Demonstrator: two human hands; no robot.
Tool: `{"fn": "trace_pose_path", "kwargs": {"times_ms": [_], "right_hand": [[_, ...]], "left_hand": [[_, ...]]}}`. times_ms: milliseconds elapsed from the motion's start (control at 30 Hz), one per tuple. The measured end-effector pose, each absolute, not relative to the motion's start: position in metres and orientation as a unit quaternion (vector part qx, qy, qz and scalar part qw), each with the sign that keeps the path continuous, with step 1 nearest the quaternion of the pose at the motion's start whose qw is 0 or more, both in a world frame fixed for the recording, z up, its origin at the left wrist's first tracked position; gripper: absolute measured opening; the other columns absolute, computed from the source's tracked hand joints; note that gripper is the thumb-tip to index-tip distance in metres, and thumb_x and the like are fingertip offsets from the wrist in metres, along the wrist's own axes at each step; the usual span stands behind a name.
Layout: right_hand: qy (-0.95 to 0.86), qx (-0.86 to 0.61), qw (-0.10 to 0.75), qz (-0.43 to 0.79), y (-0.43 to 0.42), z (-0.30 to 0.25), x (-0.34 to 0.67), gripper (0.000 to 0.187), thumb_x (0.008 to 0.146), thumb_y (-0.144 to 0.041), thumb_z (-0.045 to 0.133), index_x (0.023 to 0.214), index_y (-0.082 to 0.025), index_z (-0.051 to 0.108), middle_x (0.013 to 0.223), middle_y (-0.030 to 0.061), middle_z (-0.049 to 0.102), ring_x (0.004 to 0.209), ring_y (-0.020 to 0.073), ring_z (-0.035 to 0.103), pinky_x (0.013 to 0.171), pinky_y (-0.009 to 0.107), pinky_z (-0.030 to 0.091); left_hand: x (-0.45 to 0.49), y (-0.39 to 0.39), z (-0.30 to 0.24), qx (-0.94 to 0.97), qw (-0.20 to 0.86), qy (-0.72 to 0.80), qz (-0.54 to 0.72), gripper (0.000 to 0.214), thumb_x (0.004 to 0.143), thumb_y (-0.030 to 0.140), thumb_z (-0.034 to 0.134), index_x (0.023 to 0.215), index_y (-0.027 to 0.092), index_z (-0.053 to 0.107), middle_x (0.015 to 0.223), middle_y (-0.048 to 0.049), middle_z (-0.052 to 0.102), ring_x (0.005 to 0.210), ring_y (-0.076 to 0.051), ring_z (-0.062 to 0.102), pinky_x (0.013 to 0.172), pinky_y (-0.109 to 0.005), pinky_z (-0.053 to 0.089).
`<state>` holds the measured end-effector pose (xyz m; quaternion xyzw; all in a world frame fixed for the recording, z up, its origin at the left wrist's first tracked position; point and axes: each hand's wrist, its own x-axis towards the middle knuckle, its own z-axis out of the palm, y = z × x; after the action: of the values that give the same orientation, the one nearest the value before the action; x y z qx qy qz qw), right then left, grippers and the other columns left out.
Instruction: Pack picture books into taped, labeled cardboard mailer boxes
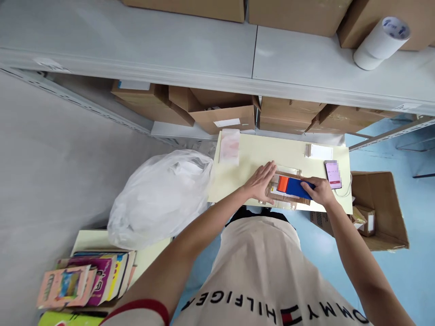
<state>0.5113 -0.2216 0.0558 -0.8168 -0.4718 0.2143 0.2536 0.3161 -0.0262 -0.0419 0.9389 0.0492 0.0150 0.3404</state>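
Observation:
A small brown cardboard parcel [302, 199] with a white label and clear tape or film sticking out at its edges lies on the pale yellow table [265, 147]. My left hand [261, 182] rests at the parcel's left end, fingers stretched out and thumb apart. Gripped in my right hand [318, 190] is a flat blue tool with an orange end [295, 187], which lies over the top of the parcel. Its orange end points toward my left hand. Which kind of tool it is, I cannot make out.
A phone [333, 174] and a stack of white cards or labels [319, 151] lie at the table's right. A pinkish-white packet [229, 146] is at left. Beside the table are a white plastic bag [159, 194], books [98, 276] and an open carton [384, 208]. Shelving [204, 50] stands behind.

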Motion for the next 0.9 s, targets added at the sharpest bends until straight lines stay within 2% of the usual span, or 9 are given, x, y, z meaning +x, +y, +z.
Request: {"fn": "trace_pose_path", "kwargs": {"times_ms": [67,200,433,633,767,900], "right_hand": [[-0.478,-0.812,0.242,0.231,-0.221,0.058,0.515,0.039,0.088,-0.052,0.053,0.093,-0.023,0.079,0.092,0.0073,0.079,0.08,0.0254,0.074,0.074,0.034,0.058],[-0.504,-0.79,0.198,0.286,-0.215,0.064,0.524,0.041,0.085,-0.051,0.058,0.106,-0.021,0.076,0.098,0.0064,0.079,0.081,0.0248,0.074,0.075,0.035,0.059],[-0.532,-0.762,0.193,0.315,-0.223,0.08,0.559,0.038,0.089,-0.048,0.054,0.102,-0.021,0.078,0.084,0.0014,0.079,0.067,0.0182,0.072,0.066,0.028,0.058],[-0.483,-0.768,0.199,0.37,-0.26,0.058,0.609,0.041,0.084,-0.051,0.059,0.103,-0.02,0.078,0.087,0.0037,0.079,0.07,0.022,0.073,0.063,0.03,0.061],[-0.464,-0.774,0.198,0.382,-0.257,0.021,0.612,0.041,0.082,-0.049,0.06,0.103,-0.019,0.078,0.094,0.006,0.079,0.076,0.0239,0.074,0.068,0.033,0.061],[-0.453,-0.77,0.232,0.384,-0.249,-0.007,0.604,0.04,0.083,-0.047,0.057,0.102,-0.019,0.078,0.097,0.0052,0.079,0.082,0.0244,0.074,0.073,0.033,0.061]], "left_hand": [[0.331,-0.029,-0.029,0.958,0.284,0.012,-0.039,0.139,0.05,0.055,0.081,0.156,0.006,0.005,0.16,-0.027,0.016,0.149,-0.043,0.011,0.121,-0.054,0.005],[0.348,-0.034,-0.02,0.965,0.227,0.041,-0.123,0.135,0.049,0.046,0.081,0.155,0.006,0.007,0.152,-0.0265,0.034,0.141,-0.043,0.029,0.118,-0.057,0.004],[0.332,-0.015,-0.012,0.966,0.191,0.083,-0.15,0.131,0.05,0.046,0.081,0.153,0.006,0.012,0.149,-0.027,0.036,0.135,-0.044,0.035,0.116,-0.06,0.003],[0.3,0.011,-0.008,0.967,0.167,0.111,-0.157,0.127,0.05,0.039,0.082,0.153,0.005,0.016,0.143,-0.0265,0.044,0.131,-0.043,0.04,0.117,-0.058,0.005],[0.291,0.012,-0.011,0.967,0.142,0.124,-0.172,0.13,0.05,0.038,0.081,0.154,0.001,0.012,0.148,-0.0288,0.039,0.137,-0.043,0.035,0.118,-0.058,-0.001],[0.298,-0.012,-0.017,0.969,0.132,0.138,-0.157,0.13,0.057,0.044,0.078,0.154,-0.001,0.006,0.161,-0.0293,0.013,0.15,-0.043,0.008,0.119,-0.056,-0.007]]}}
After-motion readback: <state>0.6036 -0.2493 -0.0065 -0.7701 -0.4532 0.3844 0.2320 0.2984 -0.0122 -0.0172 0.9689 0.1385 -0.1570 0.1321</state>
